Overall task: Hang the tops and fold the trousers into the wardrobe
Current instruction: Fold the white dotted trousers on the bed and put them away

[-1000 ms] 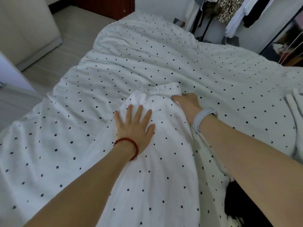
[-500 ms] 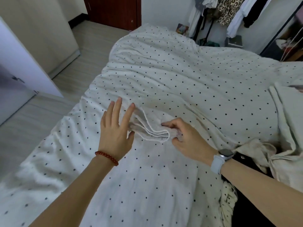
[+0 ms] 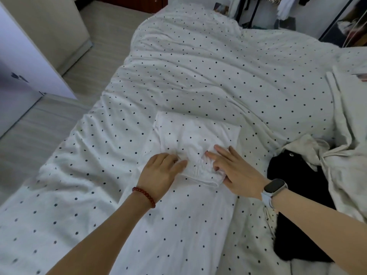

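White dotted trousers (image 3: 196, 139) lie on the bed's dotted duvet (image 3: 218, 66), with one end folded back into a flat rectangle and the gathered elastic waistband (image 3: 200, 173) nearest me. My left hand (image 3: 162, 171) rests on the left edge of the fold, its thumb touching the waistband. My right hand (image 3: 236, 171) lies on the right side, with straight fingers pressing the fabric and its thumb at the waistband's corner. The rest of the trousers runs down toward me between my forearms.
A black garment (image 3: 297, 175) and a beige garment (image 3: 347, 155) lie crumpled at the bed's right. Hanging clothes on a rack (image 3: 284, 6) stand beyond the bed's far corner. A white door panel (image 3: 19, 62) and wood floor (image 3: 39, 126) are on the left.
The waistband, lifted and pinched by my right hand half a second ago, has been folded over and now lies flat. Both hands have come down onto the fold.
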